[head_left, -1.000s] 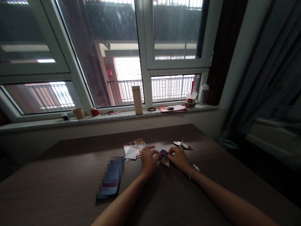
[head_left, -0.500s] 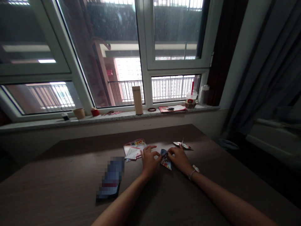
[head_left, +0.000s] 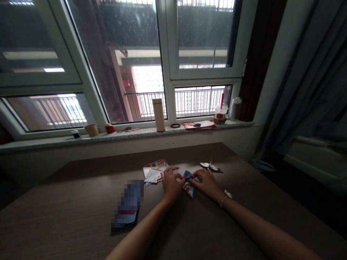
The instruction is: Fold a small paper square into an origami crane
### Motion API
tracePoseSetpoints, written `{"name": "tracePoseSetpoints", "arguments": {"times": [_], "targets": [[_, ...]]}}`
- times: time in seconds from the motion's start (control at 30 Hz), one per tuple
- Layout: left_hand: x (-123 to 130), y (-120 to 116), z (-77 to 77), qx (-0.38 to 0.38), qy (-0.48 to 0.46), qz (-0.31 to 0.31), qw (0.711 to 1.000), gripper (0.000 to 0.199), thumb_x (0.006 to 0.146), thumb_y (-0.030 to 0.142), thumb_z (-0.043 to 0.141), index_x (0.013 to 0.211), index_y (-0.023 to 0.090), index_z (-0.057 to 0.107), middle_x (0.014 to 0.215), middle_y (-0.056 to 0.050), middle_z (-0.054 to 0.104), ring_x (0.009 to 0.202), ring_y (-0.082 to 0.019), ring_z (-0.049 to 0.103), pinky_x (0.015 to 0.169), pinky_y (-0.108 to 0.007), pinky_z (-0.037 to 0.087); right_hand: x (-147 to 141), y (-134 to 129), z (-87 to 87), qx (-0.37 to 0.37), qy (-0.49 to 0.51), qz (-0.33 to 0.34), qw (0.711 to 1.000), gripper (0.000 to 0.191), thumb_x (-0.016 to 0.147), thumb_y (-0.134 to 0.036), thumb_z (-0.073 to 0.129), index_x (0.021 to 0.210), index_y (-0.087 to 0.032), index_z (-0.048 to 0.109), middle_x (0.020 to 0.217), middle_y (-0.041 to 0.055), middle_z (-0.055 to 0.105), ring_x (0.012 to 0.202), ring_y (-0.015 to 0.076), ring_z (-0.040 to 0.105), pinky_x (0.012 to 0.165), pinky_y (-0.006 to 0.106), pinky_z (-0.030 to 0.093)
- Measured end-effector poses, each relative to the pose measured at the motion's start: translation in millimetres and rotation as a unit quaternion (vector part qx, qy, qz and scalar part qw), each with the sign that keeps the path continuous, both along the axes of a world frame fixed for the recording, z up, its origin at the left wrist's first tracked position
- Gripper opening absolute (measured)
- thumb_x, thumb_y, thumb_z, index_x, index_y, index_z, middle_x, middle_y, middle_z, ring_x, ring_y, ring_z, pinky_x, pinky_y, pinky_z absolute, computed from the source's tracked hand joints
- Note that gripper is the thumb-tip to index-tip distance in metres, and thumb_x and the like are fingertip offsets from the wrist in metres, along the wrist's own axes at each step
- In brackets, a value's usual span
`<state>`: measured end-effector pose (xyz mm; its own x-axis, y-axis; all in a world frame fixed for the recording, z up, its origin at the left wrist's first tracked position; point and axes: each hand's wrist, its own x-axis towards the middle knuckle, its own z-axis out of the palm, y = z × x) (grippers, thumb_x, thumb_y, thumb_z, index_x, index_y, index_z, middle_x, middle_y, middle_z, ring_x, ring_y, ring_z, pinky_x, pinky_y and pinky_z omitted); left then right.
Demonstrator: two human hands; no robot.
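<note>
A small folded piece of printed paper (head_left: 188, 188), blue at its top and coloured below, lies on the brown table (head_left: 81, 202) between both hands. My left hand (head_left: 172, 183) pinches its left edge with thumb and forefinger, the other fingers raised. From the right, my right hand (head_left: 205, 182) has its fingertips closed on the paper's upper part; a pale bracelet (head_left: 226, 196) circles that wrist. Just beyond the right hand sits a folded paper crane (head_left: 210, 166) with spread wings. Several printed sheets (head_left: 154, 171) lie beside the left fingers.
A blurred-out dark phone-like object (head_left: 128, 204) lies left of my left forearm. Along the windowsill (head_left: 141, 134) stand a beige flask (head_left: 158, 115), a paper cup (head_left: 91, 130), a red spool-like item (head_left: 110, 129), scissors on papers (head_left: 199, 125), a drink cup with straw (head_left: 221, 111) and a grey bottle (head_left: 235, 109).
The folded paper has shifted slightly left and turned a little. My right fingers have moved left and down along it, while my left hand stays nearly in place.
</note>
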<state>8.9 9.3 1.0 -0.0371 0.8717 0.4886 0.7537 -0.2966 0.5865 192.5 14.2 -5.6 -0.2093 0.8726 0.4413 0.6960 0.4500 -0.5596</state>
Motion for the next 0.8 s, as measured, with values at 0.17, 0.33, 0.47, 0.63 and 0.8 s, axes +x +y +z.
{"name": "tracePoseSetpoints", "arguments": {"times": [0.17, 0.33, 0.47, 0.63, 0.8], "targets": [[0, 1, -0.5, -0.002, 0.003, 0.004, 1.0, 0.015, 0.076, 0.028, 0.072, 0.062, 0.025, 0.071, 0.122, -0.002, 0.064, 0.124, -0.029, 0.043, 0.112, -0.059, 0.02, -3, -4, 1.4, 0.007, -0.014, -0.007, 1.0, 0.016, 0.08, -0.033, 0.065, 0.089, -0.021, 0.068, 0.097, 0.0056, 0.071, 0.102, 0.024, 0.06, 0.11, 0.049, 0.023], [-1, 1, -1.0, -0.006, 0.007, 0.004, 1.0, 0.013, 0.077, 0.03, 0.072, 0.065, 0.026, 0.073, 0.122, -0.002, 0.064, 0.125, -0.029, 0.042, 0.111, -0.059, 0.02, -2, 1, 0.1, -0.022, 0.012, -0.005, 1.0, 0.017, 0.08, -0.02, 0.056, 0.092, -0.021, 0.07, 0.098, 0.0056, 0.071, 0.102, 0.0237, 0.06, 0.11, 0.049, 0.022], [-1, 1, -0.8, -0.006, 0.009, 0.002, 1.0, 0.012, 0.077, 0.03, 0.072, 0.066, 0.026, 0.073, 0.123, -0.002, 0.063, 0.125, -0.029, 0.043, 0.111, -0.059, 0.02, -1, 4, -2.8, -0.032, 0.015, -0.006, 0.999, 0.021, 0.079, -0.016, 0.053, 0.091, -0.021, 0.07, 0.098, 0.0048, 0.071, 0.103, 0.0232, 0.06, 0.11, 0.048, 0.022], [-4, 0, -3.4, -0.005, -0.002, -0.016, 1.0, 0.008, 0.078, 0.036, 0.072, 0.077, 0.029, 0.076, 0.122, -0.002, 0.063, 0.121, -0.028, 0.046, 0.11, -0.055, 0.025, -1, 3, -2.5, -0.033, 0.017, -0.024, 0.999, 0.021, 0.082, -0.02, 0.052, 0.093, -0.021, 0.07, 0.099, 0.005, 0.071, 0.103, 0.0236, 0.06, 0.111, 0.05, 0.019], [-11, 2, -9.3, -0.012, -0.007, -0.033, 0.999, 0.009, 0.082, 0.033, 0.068, 0.082, 0.031, 0.076, 0.12, -0.003, 0.064, 0.12, -0.026, 0.048, 0.113, -0.054, 0.024, 1, 3, 0.3, -0.01, -0.009, -0.069, 0.998, 0.022, 0.085, -0.022, 0.05, 0.094, -0.02, 0.071, 0.1, 0.0068, 0.071, 0.106, 0.0253, 0.058, 0.108, 0.047, 0.025]]}}
